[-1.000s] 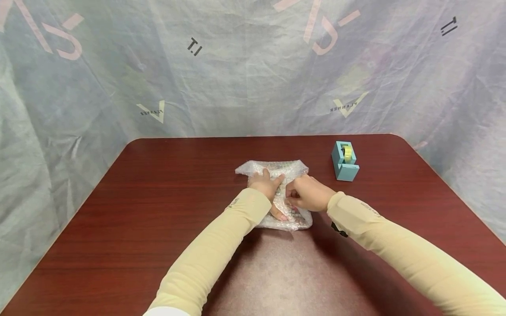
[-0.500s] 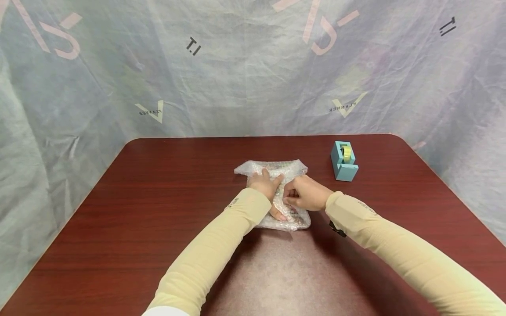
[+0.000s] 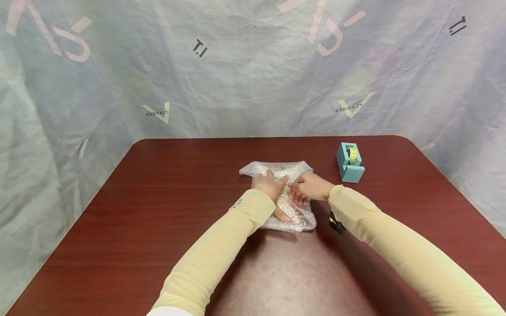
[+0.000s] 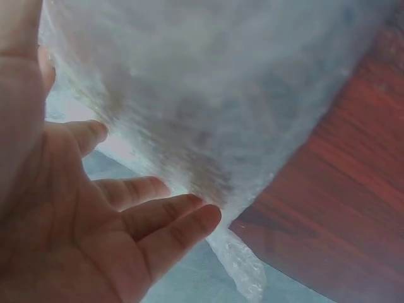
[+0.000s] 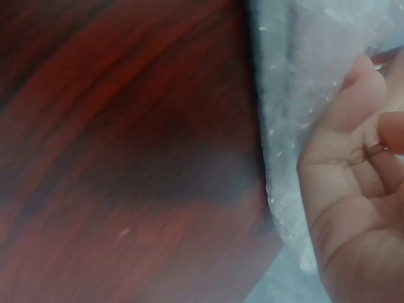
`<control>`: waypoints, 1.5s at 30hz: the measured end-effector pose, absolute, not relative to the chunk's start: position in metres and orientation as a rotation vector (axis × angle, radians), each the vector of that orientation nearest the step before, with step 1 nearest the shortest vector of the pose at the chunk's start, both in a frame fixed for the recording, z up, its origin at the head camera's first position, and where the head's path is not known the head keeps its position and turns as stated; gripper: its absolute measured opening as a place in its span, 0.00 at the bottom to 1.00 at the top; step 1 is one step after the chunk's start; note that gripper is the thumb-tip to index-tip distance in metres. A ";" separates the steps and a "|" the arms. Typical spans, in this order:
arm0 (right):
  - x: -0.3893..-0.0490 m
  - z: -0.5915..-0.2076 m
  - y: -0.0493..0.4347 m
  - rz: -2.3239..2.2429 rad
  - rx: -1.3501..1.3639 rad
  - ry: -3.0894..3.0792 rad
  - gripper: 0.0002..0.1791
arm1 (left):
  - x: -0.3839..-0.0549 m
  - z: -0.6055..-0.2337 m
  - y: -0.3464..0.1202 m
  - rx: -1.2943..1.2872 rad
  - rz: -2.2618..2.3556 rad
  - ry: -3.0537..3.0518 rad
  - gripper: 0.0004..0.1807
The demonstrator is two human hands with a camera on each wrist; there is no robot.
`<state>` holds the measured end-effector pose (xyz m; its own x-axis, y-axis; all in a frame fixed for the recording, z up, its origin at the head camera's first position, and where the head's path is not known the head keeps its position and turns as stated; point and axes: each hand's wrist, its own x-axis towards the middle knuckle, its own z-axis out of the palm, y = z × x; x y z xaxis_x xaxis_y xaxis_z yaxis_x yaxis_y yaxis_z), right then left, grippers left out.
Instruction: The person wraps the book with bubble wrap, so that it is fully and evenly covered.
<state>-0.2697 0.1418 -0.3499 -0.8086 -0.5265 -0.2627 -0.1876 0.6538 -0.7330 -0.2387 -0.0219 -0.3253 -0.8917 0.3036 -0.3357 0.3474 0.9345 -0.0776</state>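
Note:
A bubble-wrapped package lies near the middle of the table, its loose film sticking out at the far end. My left hand rests on it with fingers spread and thumb reaching toward the near side. In the left wrist view those fingers lie along the bubble wrap. Over the package's right side is my right hand, fingertips down at the film, index finger reaching left. Close by the wrap in the right wrist view, its thumb is extended and the other fingers are bent; nothing shows in its grasp.
A teal tape dispenser with a yellow roll stands beyond the right hand at the back right. The dark red wooden table ends at a grey printed cloth hanging behind it.
My right hand has turned and loosened from a tighter curl, its fingers now more extended over the film. The left hand stays in place on the package. The head view has shifted slightly.

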 end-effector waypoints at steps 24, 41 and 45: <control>-0.270 -0.355 0.129 -0.872 -0.305 2.643 0.22 | -0.236 -0.323 -0.022 0.474 -0.166 2.770 0.71; -0.276 -0.359 0.133 -0.851 -0.332 2.600 0.25 | -0.240 -0.326 -0.019 0.430 -0.198 2.739 0.70; -0.279 -0.358 0.134 -0.887 -0.335 2.543 0.24 | -0.241 -0.327 -0.020 0.439 -0.198 2.739 0.70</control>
